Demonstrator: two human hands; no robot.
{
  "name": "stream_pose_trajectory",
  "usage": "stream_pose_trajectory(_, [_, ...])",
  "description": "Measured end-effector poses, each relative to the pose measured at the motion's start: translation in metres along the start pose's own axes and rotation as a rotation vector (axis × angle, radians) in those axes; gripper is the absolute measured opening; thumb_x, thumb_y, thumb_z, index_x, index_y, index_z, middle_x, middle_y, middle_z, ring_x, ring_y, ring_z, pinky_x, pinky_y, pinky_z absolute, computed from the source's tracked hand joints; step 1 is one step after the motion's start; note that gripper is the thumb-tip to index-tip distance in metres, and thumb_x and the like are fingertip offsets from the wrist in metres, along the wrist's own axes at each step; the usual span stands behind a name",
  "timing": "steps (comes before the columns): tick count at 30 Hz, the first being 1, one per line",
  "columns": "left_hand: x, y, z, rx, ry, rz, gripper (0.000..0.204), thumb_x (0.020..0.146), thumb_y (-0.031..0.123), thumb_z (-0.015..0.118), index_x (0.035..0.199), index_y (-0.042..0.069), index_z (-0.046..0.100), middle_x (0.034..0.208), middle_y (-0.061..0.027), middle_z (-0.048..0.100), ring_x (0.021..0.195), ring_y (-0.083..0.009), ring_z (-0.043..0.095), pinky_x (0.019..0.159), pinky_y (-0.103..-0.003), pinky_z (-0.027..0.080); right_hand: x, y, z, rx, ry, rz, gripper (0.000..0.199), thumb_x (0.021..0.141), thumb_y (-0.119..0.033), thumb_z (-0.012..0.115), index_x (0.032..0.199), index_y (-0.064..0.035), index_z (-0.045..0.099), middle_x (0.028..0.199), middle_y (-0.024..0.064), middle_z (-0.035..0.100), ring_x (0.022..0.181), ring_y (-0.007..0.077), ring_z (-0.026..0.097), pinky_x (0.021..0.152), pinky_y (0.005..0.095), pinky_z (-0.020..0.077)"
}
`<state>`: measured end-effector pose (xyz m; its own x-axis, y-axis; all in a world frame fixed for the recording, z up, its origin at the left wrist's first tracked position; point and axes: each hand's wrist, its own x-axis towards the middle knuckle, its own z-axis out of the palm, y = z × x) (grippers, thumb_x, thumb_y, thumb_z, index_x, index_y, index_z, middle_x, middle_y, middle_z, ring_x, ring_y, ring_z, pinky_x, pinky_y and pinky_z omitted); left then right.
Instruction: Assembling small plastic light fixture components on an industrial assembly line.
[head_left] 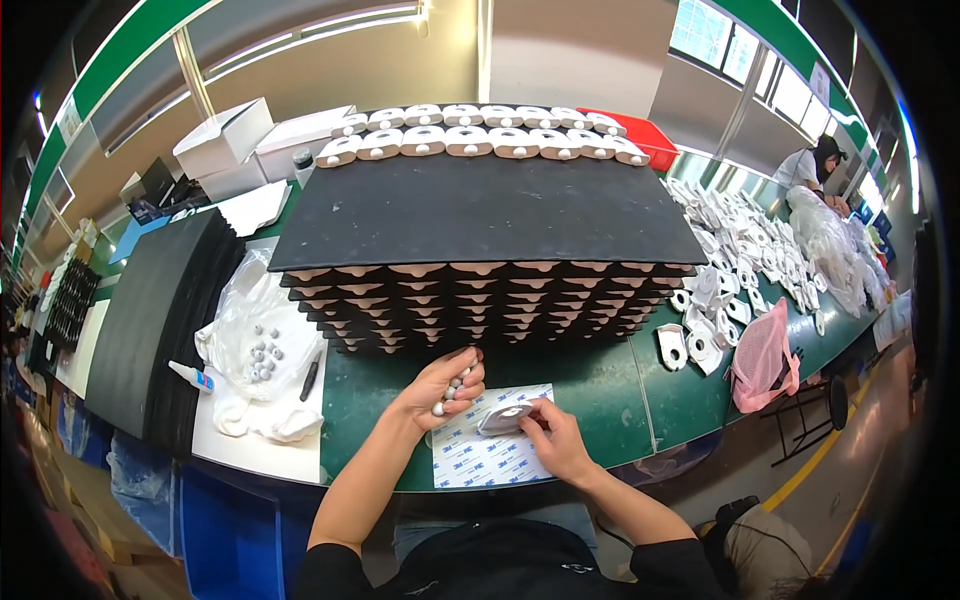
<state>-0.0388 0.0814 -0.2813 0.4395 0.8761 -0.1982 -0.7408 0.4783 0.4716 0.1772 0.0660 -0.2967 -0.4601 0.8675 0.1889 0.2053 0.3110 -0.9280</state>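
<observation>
In the head view, the left hand (438,385) has its fingers curled around several small greyish balls (450,392), which show between the fingers and palm. The right hand (560,440) pinches a white piece with a hole (497,420) between thumb and fingers, just right of and below the left fingers. Beneath the right fingers, a blue-printed white sheet (480,465) lies on the green counter (370,420).

Directly beyond the fingers of both hands rises a stack of black boards (480,210), with pale parts showing between its layers and 2 rows of white parts (425,140) along the far side of its top. Left of the left fingers are a plastic bag (235,300) with loose balls (262,355), a black tool (310,380) and a small bottle (190,377). Well right of the right fingers lie a pile of similar white pieces (705,220) and a pink mesh bag (765,355).
</observation>
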Motion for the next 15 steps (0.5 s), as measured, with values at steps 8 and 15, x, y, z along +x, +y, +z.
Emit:
stream_pose_trajectory(8, [-0.003,-0.004,0.000,-0.013,0.090,0.081,0.027,0.087,0.023,0.054,0.099,0.000,0.048,0.070,-0.0022,0.041,0.050,-0.0054,0.035,0.033,-0.015,0.026,-0.002,0.001,0.000,0.031,0.049,0.008,0.011,0.083,-0.002,0.053,0.093,0.0017,0.053,0.076,0.0094,0.059,0.068,0.0136,0.057,0.062,0.0246,0.0445])
stream_pose_trajectory(15, [-0.005,-0.005,0.006,0.046,0.048,0.140,0.036,0.086,0.014,0.055,0.118,-0.001,0.045,0.083,-0.0052,0.050,0.056,-0.0050,0.038,0.035,-0.013,0.029,0.000,-0.011,0.003,-0.294,-0.017,-0.293,0.018,0.074,0.002,0.057,0.091,-0.0011,0.056,0.081,0.0142,0.056,0.074,0.0307,0.054,0.063,0.0328,0.0441])
